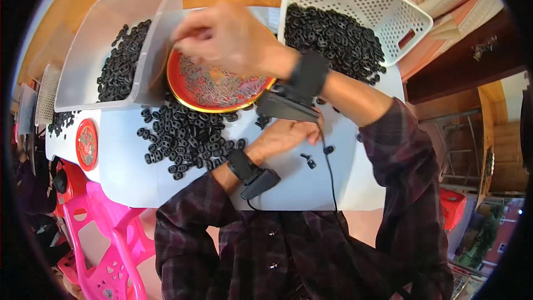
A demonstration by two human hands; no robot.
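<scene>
My right hand (225, 39), smeared by motion, is over a red bowl with a yellow rim (214, 109). Small metal pieces (208, 80), which look like springs, fill the bowl. Its fingers are too blurred to tell whether they hold anything. Below my right forearm, my left hand (286, 138) is low over the white table, its fingers curled together. Whatever may be in its fingers is too small or hidden to make out. A heap of small black two-holed plastic cord locks (186, 136) is left of that hand. Loose black parts (311, 163) lie to its right.
A clear plastic bin (161, 33) with black cord locks stands at the far left. At the far right is a white perforated basket (408, 28), also holding them. A smaller red dish (87, 144) sits near the left edge, above a pink plastic chair (116, 233). Cables trail from both wrist devices.
</scene>
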